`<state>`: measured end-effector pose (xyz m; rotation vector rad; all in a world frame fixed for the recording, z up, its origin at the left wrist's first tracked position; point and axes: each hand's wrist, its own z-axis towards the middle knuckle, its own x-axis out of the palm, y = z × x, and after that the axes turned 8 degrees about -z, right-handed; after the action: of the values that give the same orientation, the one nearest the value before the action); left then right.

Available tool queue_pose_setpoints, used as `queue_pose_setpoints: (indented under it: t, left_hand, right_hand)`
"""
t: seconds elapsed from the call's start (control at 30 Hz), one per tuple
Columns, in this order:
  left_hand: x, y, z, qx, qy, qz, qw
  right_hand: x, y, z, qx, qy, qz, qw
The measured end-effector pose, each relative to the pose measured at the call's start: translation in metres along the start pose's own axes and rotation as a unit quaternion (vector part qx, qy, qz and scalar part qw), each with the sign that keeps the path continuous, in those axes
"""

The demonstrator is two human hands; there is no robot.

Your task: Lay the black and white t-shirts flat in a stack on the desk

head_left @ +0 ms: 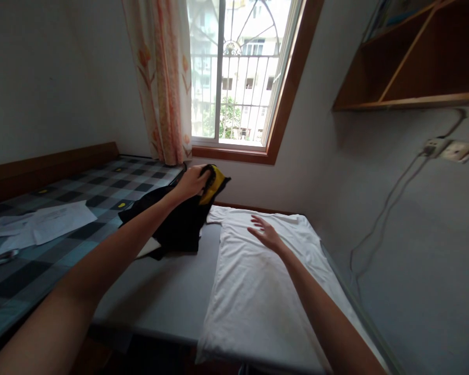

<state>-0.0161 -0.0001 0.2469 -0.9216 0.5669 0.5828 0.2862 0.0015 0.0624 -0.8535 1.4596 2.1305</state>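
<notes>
My left hand (195,182) grips a black garment (175,221) with a yellow patch at its upper end. The garment hangs down over the grey table (168,291), and part of it is behind my left forearm. A white T-shirt (258,281) lies spread on the right side of the table, its lower edge hanging over the front. Just above the shirt's upper part is my right hand (266,234), fingers apart and holding nothing. I cannot tell whether it touches the cloth. Something pale (148,247) shows under the black garment.
On the left stands a bed with a checked cover (74,187), bearing white papers (62,221). A curtain (160,78) hangs beside the barred window (238,78). Wooden shelves (406,104) jut from the right wall above a socket (459,151) with hanging cables (383,213).
</notes>
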Motion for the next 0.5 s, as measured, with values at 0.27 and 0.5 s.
queue_pose_setpoints:
  t: [0.27, 0.5]
  left_hand:
    - [0.037, 0.019, -0.067, 0.062, 0.361, 0.053, 0.929]
    - [0.058, 0.084, -0.154, -0.01, 0.321, 0.24, 0.916]
  right_hand:
    - [0.061, 0.068, 0.01, 0.067, 0.019, 0.255, 0.964]
    - [0.054, 0.074, 0.019, 0.083, 0.02, 0.397, 0.914]
